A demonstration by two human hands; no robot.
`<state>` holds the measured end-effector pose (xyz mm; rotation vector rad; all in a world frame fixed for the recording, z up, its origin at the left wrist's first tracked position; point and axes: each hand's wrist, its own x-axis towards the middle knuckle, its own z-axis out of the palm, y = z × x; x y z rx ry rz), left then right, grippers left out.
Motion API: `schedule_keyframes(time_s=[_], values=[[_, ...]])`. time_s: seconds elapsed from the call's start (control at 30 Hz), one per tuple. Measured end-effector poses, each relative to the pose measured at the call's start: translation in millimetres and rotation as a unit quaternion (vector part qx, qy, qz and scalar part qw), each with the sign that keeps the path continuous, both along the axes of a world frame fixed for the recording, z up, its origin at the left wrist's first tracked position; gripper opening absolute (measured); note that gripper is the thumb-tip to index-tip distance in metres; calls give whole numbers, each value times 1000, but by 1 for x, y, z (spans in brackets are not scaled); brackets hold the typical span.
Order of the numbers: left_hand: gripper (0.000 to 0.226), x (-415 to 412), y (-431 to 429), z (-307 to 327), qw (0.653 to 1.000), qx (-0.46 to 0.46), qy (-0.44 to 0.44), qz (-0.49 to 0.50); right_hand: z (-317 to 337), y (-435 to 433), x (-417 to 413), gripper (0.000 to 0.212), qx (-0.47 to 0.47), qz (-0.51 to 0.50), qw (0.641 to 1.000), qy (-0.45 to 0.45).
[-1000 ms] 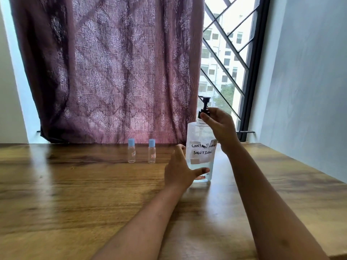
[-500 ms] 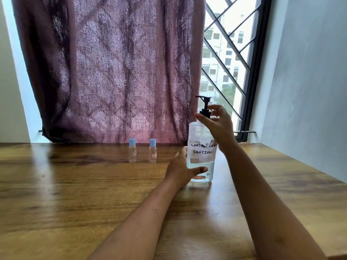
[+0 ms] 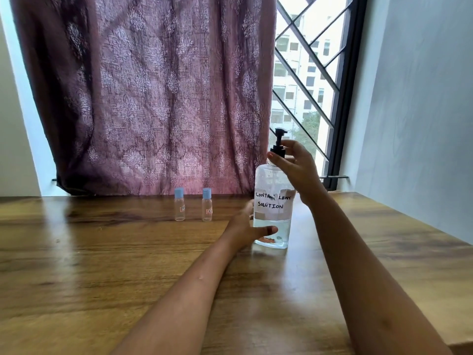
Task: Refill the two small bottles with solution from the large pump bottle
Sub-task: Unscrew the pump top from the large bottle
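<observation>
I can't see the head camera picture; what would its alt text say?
A person's right hand grips the black pump of a large clear bottle labelled "contact lens solution", while the left hand steadies its base on a wooden table. Two small blue-capped bottles stand to the left, before a purple curtain.

bright window [image 3: 304, 73] backlight, table [image 3: 76, 252] glare, edges slightly warped
</observation>
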<state>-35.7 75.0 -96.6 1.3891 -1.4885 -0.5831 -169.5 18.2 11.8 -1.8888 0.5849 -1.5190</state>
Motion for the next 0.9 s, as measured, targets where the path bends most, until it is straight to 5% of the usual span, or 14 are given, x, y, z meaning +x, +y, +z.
schedule_keyframes(time_s=[0.23, 0.53, 0.7, 0.9], values=[[111, -28, 1, -9, 995, -61, -17, 80, -2, 10, 15, 35, -89, -166, 982, -14], [94, -20, -3, -10, 986, -50, -49, 151, -4, 6, 11, 35, -8, -27, 999, -28], [86, -15, -9, -9, 991, -54, -22, 118, -5, 2, 16, 53, -86, -148, 985, -9], [79, -9, -13, -6, 989, -68, -43, 124, 11, -3, 10, 22, -26, -86, 996, -13]])
